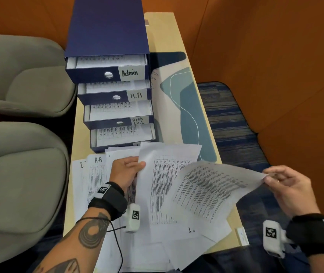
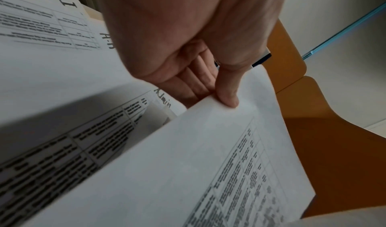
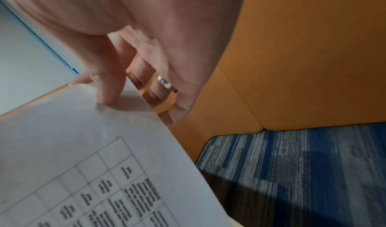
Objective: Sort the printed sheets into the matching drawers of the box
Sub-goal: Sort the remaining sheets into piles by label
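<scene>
A dark blue drawer box [image 1: 106, 32] stands on the narrow table with its drawers pulled out in steps: Admin drawer [image 1: 108, 74], H.R drawer [image 1: 116, 96], Task List drawer [image 1: 118, 122] and a lowest drawer [image 1: 121, 136], each holding printed sheets. A loose pile of printed sheets [image 1: 96, 174] covers the near table. My left hand [image 1: 126, 171] pinches the edge of one raised sheet [image 1: 163, 174], thumb [image 2: 227, 96] on top. My right hand [image 1: 287, 182] pinches the corner of another sheet [image 1: 212, 188], lifted off the table's right edge; the thumb [image 3: 108, 88] presses its corner.
Two grey padded seats [image 1: 19, 79] lie left of the table. A teal and white desk mat [image 1: 186, 107] lies right of the box. Orange booth walls [image 1: 265, 46] enclose the space, with blue striped carpet [image 1: 232, 119] to the right. A small white card [image 1: 243, 236] rests at the table's near right corner.
</scene>
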`<state>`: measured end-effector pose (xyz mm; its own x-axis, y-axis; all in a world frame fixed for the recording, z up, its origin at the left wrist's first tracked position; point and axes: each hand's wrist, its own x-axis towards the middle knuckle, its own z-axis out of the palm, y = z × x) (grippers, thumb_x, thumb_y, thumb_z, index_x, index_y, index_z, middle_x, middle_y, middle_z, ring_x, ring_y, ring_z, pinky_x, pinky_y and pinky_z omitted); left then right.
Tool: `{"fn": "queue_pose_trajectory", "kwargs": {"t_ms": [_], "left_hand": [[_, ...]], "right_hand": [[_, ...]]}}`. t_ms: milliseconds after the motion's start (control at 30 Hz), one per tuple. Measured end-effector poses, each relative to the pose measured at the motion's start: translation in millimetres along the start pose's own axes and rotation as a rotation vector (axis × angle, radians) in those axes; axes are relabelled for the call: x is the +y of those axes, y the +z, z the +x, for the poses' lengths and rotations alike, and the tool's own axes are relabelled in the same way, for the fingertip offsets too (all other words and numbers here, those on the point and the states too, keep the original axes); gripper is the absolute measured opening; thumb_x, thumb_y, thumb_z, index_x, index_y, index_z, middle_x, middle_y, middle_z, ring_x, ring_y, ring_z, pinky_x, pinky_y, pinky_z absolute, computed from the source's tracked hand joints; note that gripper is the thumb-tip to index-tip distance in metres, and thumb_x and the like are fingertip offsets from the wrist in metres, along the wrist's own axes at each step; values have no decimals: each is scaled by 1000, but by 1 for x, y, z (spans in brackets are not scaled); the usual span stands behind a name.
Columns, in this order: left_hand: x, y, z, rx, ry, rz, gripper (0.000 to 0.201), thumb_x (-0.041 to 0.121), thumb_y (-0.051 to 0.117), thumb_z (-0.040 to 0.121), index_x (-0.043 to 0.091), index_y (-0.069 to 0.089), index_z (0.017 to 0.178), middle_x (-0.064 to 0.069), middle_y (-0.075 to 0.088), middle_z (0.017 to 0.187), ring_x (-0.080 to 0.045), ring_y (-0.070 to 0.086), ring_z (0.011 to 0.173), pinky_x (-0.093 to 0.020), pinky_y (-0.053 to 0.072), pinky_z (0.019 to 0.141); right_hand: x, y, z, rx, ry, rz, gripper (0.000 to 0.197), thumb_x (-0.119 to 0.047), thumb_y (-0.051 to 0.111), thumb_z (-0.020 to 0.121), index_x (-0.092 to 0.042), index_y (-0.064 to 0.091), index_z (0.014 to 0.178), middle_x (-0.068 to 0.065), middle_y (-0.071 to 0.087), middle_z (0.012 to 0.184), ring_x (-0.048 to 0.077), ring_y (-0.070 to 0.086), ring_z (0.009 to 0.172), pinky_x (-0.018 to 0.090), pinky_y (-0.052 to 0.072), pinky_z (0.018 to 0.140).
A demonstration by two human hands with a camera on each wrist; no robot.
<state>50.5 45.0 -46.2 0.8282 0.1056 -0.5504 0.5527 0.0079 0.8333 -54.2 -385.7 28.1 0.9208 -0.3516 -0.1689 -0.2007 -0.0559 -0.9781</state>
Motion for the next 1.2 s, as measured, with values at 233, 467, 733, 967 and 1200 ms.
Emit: {"fn": "queue_pose_trajectory", "kwargs": {"t_ms": [233, 467, 733, 967, 1200], "left_hand": [[5, -15, 11, 86, 62, 53, 19, 0, 72, 91, 17, 77, 98, -6, 80, 95, -23, 76, 83, -36, 62, 79], [-8, -52, 1, 36, -22, 348, 42, 18, 65, 97, 13, 48, 59, -3, 57, 52, -19, 57, 51, -26, 49, 53], [-36, -68, -48, 165, -192, -6, 33, 4, 64, 97, 12, 44, 73, -2, 52, 50, -19, 50, 47, -31, 45, 58], [-81, -85, -97, 91, -403, -133, 8, -17, 60, 90, -16, 62, 82, -18, 62, 58, -17, 61, 44, -25, 55, 45], [-97, -101, -114, -41, -536, -14, 41, 19, 78, 89, 1, 65, 124, -28, 76, 101, -39, 77, 94, -41, 64, 79]], "right_hand": [[-30, -19, 25, 92, -81, -378, 28, 9, 71, 86, -19, 74, 87, 29, 69, 96, 32, 60, 78, 21, 55, 62], [-106, 12, 4, -5, -64, -2, 16, -18, 74, 74, -15, 63, 85, 9, 75, 86, 24, 71, 67, 26, 58, 48], [-186, 103, -35, -252, -151, 487, 18, -7, 48, 89, -20, 60, 88, 0, 76, 86, 11, 70, 68, 25, 51, 61], [-81, 111, -47, 3, 429, 510, 19, 5, 52, 90, -10, 59, 80, 14, 73, 82, 20, 69, 63, 30, 61, 57], [69, 108, -74, -38, 934, -9, 25, 22, 45, 90, 8, 55, 109, 34, 70, 112, 46, 76, 84, 38, 64, 56]]}}
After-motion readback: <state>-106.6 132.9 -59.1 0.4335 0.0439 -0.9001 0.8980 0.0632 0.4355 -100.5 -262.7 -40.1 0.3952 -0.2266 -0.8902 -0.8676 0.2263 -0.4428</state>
